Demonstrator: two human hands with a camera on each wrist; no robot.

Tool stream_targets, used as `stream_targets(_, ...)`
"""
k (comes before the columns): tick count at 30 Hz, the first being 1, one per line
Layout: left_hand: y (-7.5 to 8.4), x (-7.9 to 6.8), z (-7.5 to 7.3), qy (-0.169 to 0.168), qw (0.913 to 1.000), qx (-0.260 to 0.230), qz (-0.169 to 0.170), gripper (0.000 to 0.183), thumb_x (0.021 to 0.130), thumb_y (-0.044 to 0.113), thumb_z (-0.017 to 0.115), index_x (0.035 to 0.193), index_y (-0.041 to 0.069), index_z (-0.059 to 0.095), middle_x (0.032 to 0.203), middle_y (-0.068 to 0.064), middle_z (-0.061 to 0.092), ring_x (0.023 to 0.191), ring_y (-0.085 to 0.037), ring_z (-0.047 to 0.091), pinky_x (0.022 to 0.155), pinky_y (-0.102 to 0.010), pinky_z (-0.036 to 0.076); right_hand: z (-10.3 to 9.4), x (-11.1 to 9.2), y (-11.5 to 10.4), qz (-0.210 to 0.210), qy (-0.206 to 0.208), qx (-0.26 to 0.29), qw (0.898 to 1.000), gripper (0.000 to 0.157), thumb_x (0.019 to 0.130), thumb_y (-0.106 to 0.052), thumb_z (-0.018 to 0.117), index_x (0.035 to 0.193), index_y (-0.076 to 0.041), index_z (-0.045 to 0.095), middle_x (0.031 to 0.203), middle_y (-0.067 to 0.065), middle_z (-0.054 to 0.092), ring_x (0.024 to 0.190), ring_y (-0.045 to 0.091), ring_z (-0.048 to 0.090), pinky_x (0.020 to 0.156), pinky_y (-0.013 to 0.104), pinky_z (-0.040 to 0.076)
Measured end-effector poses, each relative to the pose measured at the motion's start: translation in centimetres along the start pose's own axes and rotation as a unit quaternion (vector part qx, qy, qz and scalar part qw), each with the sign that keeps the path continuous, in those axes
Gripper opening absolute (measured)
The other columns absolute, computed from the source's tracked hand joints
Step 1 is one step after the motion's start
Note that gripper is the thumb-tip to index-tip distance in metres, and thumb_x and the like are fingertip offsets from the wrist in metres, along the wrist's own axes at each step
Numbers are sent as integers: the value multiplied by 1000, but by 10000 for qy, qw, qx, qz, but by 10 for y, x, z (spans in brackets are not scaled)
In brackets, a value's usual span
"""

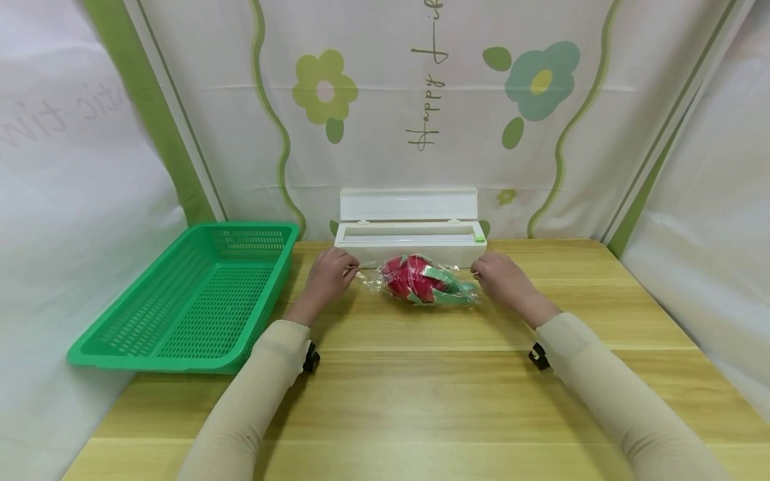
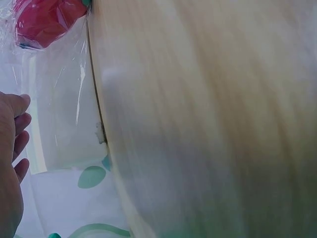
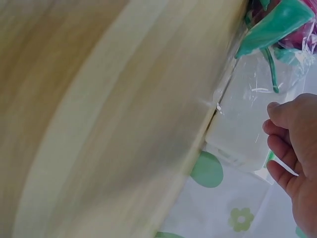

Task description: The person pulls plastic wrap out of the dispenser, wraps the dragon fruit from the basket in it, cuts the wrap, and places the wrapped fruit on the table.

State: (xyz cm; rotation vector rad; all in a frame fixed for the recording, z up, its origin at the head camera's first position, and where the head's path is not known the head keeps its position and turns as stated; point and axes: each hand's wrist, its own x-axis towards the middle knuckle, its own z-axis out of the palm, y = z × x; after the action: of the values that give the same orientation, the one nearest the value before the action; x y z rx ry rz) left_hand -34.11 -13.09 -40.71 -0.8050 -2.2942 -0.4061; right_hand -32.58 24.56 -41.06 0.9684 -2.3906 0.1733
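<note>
A red dragon fruit (image 1: 415, 277) with green scales, apparently a model, lies in clear plastic wrap (image 1: 373, 280) on the table. My left hand (image 1: 331, 272) pinches the wrap's left end between thumb and forefinger. At the other end, my right hand (image 1: 502, 277) pinches the wrap near the fruit's green tips. The left wrist view shows the left hand (image 2: 10, 144) beside the stretched film, with the red fruit (image 2: 47, 22) above. In the right wrist view, the thumb and forefinger of the right hand (image 3: 299, 148) meet near the green leaves (image 3: 277, 27).
Just behind the fruit stands a white wrap dispenser box (image 1: 411, 255) with its lid (image 1: 409, 205) raised. A green plastic basket (image 1: 252, 334) sits at the left of the wooden table (image 1: 415, 401). Patterned cloth (image 1: 385, 133) hangs behind the table and along both sides.
</note>
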Motion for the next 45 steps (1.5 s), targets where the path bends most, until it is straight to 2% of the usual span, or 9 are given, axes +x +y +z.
stream_targets(8,-1,7,-3,355,9993,66,-133,8,77,18,67,81,10,66,79,-1,61,75,-19,52,66,-37,42,-12,-1,4,67,231,25,9997,9,75,-7,67,81,-3,63,75,8,58,68,25,53,62,38,43)
stream_targets(12,4,15,-4,409,9991,-70,-86,17,81,26,63,89,10,65,87,-1,59,78,-18,53,66,-36,44,-17,2,-1,244,187,20,9995,17,79,-15,66,89,-2,62,82,9,60,72,25,55,65,39,45)
stream_targets(14,8,19,-3,201,9995,-244,-56,26,83,32,60,96,10,63,94,-1,58,83,-18,54,70,-36,44,-19,4,-4,400,31,59,9992,23,81,-20,63,96,-2,60,88,10,60,78,26,56,70,41,45)
stream_targets(17,15,24,-1,-447,9977,-502,-53,44,84,43,55,110,9,57,111,-3,54,100,-19,50,83,-37,41,-21,8,-10,679,-312,250,9969,35,85,-29,58,108,-2,56,101,12,59,92,28,54,80,43,42)
stream_targets(22,25,28,7,-1528,9854,-728,-168,71,79,61,46,129,10,43,132,-5,40,121,-21,35,98,-38,28,-19,14,-20,852,-799,772,9901,55,86,-43,51,123,-2,46,120,12,50,111,29,44,93,43,33)
stream_targets(26,31,28,12,-1956,9772,-788,-236,82,75,68,44,134,11,36,136,-5,36,124,-22,32,100,-38,25,-13,15,-24,842,-1173,1005,9844,71,82,-54,49,131,-3,38,131,11,41,121,28,34,98,43,26)
stream_targets(34,31,27,17,-2267,9673,-987,-557,79,76,69,40,133,14,37,134,-2,39,122,-20,34,99,-36,27,-1,17,-27,1208,-1659,1332,9696,88,74,-64,51,137,-8,27,140,7,29,127,25,24,101,47,18)
stream_targets(38,30,25,17,-2208,9663,-1182,-586,72,78,65,43,129,14,43,129,-1,44,119,-19,38,97,-35,30,4,17,-26,1287,-1784,1405,9653,91,72,-68,49,138,-9,26,139,6,29,126,25,25,100,48,18)
stream_targets(45,28,23,18,-2075,9677,-1337,-510,56,82,55,48,122,14,50,120,-1,52,109,-17,47,91,-34,37,13,17,-23,1249,-1878,1526,9622,87,74,-66,50,137,-9,29,136,7,35,123,26,31,98,44,26)
